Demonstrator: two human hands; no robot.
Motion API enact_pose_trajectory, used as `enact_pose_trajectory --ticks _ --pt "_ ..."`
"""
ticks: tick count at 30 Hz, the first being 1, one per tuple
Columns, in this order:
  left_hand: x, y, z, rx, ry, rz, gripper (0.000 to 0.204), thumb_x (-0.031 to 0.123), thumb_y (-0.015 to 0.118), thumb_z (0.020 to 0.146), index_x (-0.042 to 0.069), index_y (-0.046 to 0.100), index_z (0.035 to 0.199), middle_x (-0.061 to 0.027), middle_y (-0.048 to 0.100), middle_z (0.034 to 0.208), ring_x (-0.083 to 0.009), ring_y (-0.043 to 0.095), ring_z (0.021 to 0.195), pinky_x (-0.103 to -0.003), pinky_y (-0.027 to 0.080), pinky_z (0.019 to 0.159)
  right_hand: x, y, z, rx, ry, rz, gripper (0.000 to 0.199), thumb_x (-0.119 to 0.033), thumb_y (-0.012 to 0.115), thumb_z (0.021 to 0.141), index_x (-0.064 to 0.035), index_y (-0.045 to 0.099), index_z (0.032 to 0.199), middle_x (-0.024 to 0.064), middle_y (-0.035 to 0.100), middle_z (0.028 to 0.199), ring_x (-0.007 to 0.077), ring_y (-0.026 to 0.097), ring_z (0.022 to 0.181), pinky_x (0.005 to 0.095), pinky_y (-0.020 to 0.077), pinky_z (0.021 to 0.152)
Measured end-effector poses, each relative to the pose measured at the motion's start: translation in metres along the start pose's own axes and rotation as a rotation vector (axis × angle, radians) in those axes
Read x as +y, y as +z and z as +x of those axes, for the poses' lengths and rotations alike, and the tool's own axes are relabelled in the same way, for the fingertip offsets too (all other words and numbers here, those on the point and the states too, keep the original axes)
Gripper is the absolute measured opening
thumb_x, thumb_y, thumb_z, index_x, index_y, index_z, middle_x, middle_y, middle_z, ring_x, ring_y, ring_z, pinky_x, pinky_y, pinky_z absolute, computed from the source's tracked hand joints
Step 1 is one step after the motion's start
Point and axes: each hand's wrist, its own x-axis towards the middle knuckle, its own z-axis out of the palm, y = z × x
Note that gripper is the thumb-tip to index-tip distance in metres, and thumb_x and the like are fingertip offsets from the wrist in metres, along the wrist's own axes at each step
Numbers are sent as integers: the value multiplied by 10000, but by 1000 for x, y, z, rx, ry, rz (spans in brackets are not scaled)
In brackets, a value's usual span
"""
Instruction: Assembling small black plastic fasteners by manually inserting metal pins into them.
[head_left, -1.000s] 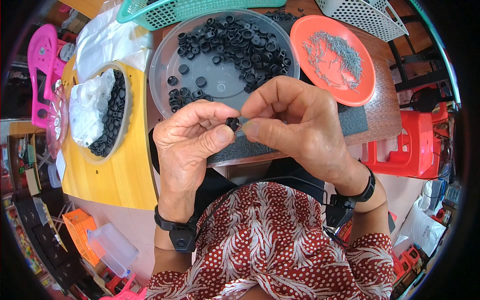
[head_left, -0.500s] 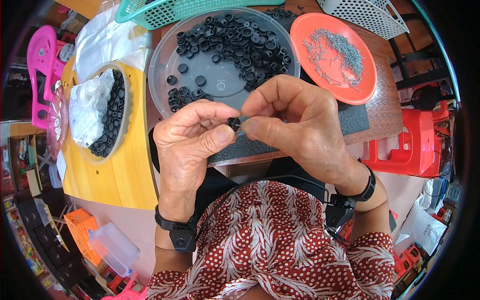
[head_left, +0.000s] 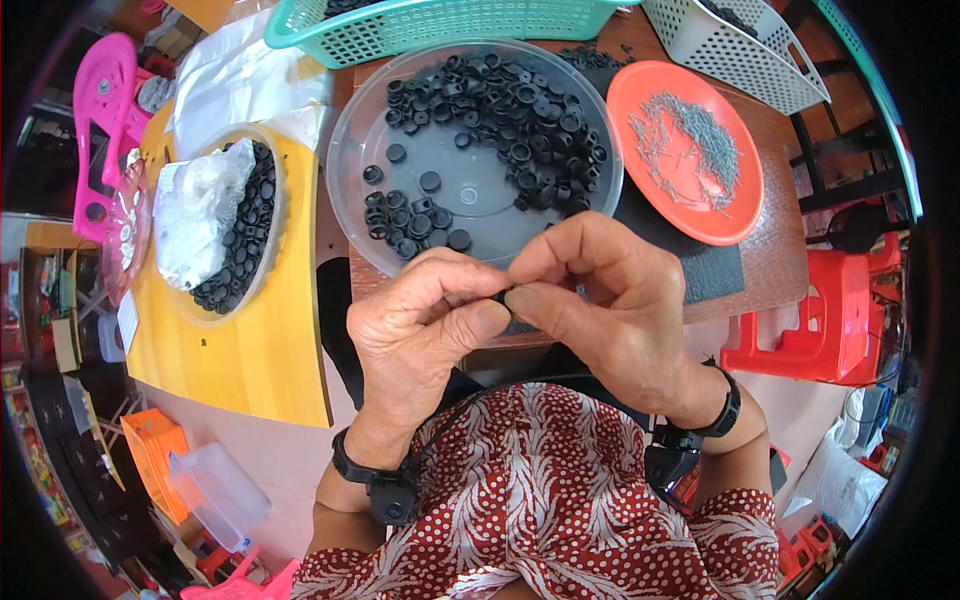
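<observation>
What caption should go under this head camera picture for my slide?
Left hand and right hand pinch a small black part together above a clear tray of black caps.

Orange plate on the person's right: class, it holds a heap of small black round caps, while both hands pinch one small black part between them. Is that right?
Not quite. The head view shows the orange plate holding thin grey metal pins, not black caps; those lie in the clear round tray. The left hand and right hand do pinch a small black part.
</observation>
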Motion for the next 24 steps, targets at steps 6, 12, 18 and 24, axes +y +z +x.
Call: enact_pose_trajectory --ticks 6,12,18,24 --pt "1 -9 -6 95 -23 -12 198 -12 685 754 -51 629 940 -76 609 890 -110 567 782 -203 461 686 4 6 14 -33 -71 9 105 7 621 792 27 592 891 33 605 771 59 543 684 215 448 598" --pt "4 -20 0 296 -32 -143 206 10 680 768 -64 607 946 -98 630 803 -132 592 669 -237 492 660 22 2 63 45 -317 -396 165 20 631 751 -8 618 914 48 611 770 123 569 734 262 454 647" --pt "4 -28 3 344 16 -155 231 79 674 782 -65 594 943 -114 617 764 -170 565 623 -273 467 594 37 14 110 -105 -714 -1018 145 -21 633 613 -55 633 754 133 574 714 317 534 730 397 438 643" --pt "4 -32 3 353 32 -152 218 75 668 787 -60 596 942 -118 618 768 -166 565 627 -272 469 599 44 18 118 -138 -834 -1098 128 -19 645 606 -51 616 726 131 568 735 313 534 736 381 449 646"
